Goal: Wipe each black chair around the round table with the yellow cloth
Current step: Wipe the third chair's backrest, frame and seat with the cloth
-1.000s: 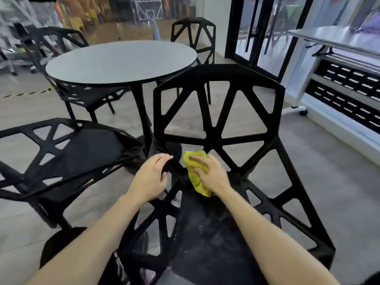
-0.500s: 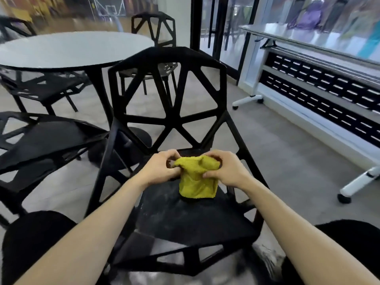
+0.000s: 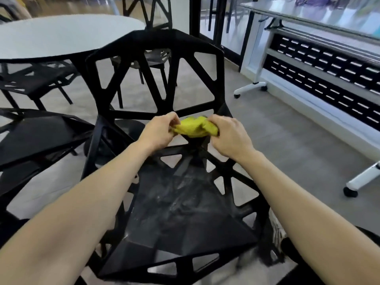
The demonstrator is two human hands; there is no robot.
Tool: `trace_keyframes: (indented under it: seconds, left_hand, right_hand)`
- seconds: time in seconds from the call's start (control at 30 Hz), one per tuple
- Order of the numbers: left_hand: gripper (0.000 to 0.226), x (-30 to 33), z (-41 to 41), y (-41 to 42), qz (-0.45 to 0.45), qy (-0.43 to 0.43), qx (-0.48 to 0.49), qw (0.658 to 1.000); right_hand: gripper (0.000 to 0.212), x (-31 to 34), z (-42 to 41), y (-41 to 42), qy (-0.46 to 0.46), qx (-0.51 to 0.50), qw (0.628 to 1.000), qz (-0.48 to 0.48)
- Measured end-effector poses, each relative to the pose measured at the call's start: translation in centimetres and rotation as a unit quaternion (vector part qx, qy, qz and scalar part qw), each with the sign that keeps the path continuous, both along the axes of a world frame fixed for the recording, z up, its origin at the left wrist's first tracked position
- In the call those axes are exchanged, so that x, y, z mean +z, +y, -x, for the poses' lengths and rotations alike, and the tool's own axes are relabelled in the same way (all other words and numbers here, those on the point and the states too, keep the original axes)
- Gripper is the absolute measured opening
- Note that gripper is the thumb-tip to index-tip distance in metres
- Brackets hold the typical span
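Observation:
A black lattice chair (image 3: 185, 212) stands right in front of me, its seat smeared with pale dust streaks. Its backrest rises toward the round grey table (image 3: 61, 33). Both hands hold the bunched yellow cloth (image 3: 194, 127) in the air above the rear of the seat, near the base of the backrest. My left hand (image 3: 159, 130) pinches the cloth's left end. My right hand (image 3: 228, 134) grips its right end. Another black chair (image 3: 39, 136) stands at the left, one more (image 3: 35, 79) under the table's left side, and one (image 3: 152, 56) behind the table.
A white folding table on castors (image 3: 308, 17) with a black perforated panel runs along the right wall. One castor foot (image 3: 351, 191) reaches toward the chair. Glass doors with black frames (image 3: 218, 21) stand at the back. Grey floor (image 3: 287, 140) lies open between chair and wall.
The cloth was pressed on the chair by my right hand alone. Now both hands hold it, lifted off the seat and gathered tighter. My view has swung to the right.

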State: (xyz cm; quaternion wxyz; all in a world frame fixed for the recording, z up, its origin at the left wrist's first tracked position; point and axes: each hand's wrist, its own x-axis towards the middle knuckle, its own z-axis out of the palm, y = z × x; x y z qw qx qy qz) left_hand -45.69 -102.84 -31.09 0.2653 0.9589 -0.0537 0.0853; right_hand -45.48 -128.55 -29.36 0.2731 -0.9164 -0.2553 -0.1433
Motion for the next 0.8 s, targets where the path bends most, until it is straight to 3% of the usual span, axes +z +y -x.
trace_keyframes:
  seconds: [0.03,0.1,0.17,0.2,0.37,0.47,0.57,0.7,0.8]
  left_hand:
    - [0.021,-0.7,0.2,0.2,-0.033,0.032,-0.015,0.999]
    - [0.029,-2.6,1.3,0.9,-0.090,0.091,-0.040,0.991]
    - [0.031,-4.7,3.4,2.0,-0.127,0.129,-0.042,0.983]
    - [0.030,-5.7,4.7,2.6,-0.144,0.138,-0.040,0.979]
    - [0.025,-8.5,10.9,6.8,-0.201,0.139,-0.018,0.969]
    - [0.018,-9.2,14.7,8.7,-0.214,0.095,-0.016,0.972]
    - [0.016,-10.7,18.0,10.9,-0.278,0.001,-0.027,0.960]
    - [0.034,-12.0,21.1,12.7,-0.340,-0.007,-0.038,0.939]
    - [0.039,-12.2,21.8,12.4,-0.341,-0.024,-0.031,0.939]
  right_hand:
    - [0.035,-1.4,0.5,0.3,0.003,0.015,0.999,0.038]
    - [0.045,-4.6,1.4,0.7,0.112,0.052,0.978,0.168]
    - [0.068,-7.2,2.3,0.9,0.254,0.067,0.917,0.300]
    - [0.073,-8.3,2.5,0.9,0.288,0.061,0.901,0.318]
    - [0.041,-10.6,-0.5,2.8,0.125,0.066,0.969,0.204]
    - [0.065,-13.2,-4.1,4.2,0.065,0.164,0.944,0.280]
    - [0.075,-16.8,-5.8,4.1,0.076,0.169,0.894,0.408]
    - [0.077,-17.9,-3.9,3.7,0.045,0.129,0.911,0.390]
    - [0.086,-18.0,1.0,4.7,0.115,0.087,0.921,0.362]
